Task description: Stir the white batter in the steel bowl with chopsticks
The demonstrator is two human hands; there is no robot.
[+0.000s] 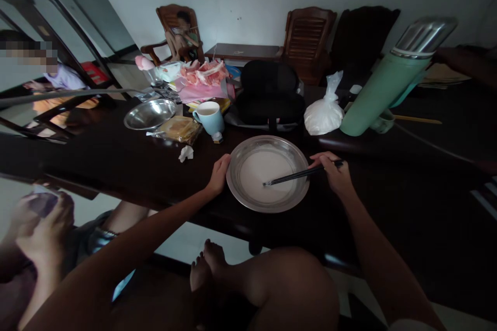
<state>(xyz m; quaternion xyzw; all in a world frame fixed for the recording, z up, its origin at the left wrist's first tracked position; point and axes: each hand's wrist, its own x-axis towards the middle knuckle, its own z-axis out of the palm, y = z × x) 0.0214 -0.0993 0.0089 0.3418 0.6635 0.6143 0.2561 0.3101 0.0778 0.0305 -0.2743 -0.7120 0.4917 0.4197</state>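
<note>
A round metal bowl (267,207) stands on the dark table close in front of me, with a pale, milky batter (258,170) in it. My left hand (220,173) grips the bowl's left rim, fingers closed against its side. Dark chopsticks (297,174) are pinched in my right hand (333,170) at the bowl's right side. Their tips dip into the batter near the middle, slanting down to the left.
Behind the bowl are a light blue mug (212,119), a black bag (272,95), a tied bag of white powder (324,114) and a tall green thermos (384,93). To the left lie an empty metal bowl (149,114) and a plastic packet (176,129). Another person's hands (46,222) are at lower left.
</note>
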